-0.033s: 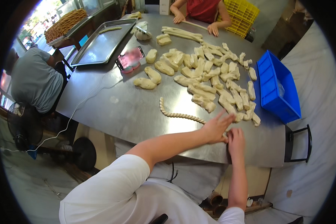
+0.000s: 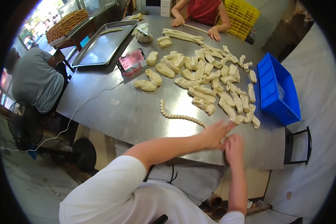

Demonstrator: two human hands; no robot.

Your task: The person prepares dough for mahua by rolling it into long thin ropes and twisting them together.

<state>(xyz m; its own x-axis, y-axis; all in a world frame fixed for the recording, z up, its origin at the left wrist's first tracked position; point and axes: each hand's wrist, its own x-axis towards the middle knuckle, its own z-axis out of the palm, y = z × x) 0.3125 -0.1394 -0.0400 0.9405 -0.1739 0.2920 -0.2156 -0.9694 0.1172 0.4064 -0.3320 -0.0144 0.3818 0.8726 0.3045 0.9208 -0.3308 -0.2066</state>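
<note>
the steel table [image 2: 130, 121] fills most of the view in front of me. at its right edge is a blue crate [image 2: 268, 87], and a metal tray [image 2: 95, 54] sits at the far left. scattered over the middle and right is a big spread of plain dough pieces [image 2: 212, 76], short, thick and untwisted. on the far side, a few long dough strips [image 2: 183, 35] lie together, and beside them a co-worker's hands [image 2: 214, 33] rest at one more.

my left hand [image 2: 214, 135] and right hand [image 2: 233, 148] are close together near the table's near edge. the left is blurred with its fingers stretched out, the right has curled fingers; i can't tell whether either is closed on anything. a twisted dough rope [image 2: 180, 116] curves across the near middle, one end free at the left, the other reaching my left hand.

as i judge it, little is done: the rope's visible length is twisted, and one smaller twist [image 2: 111, 31] lies on the tray. nearly all the other dough is left to shape.
</note>
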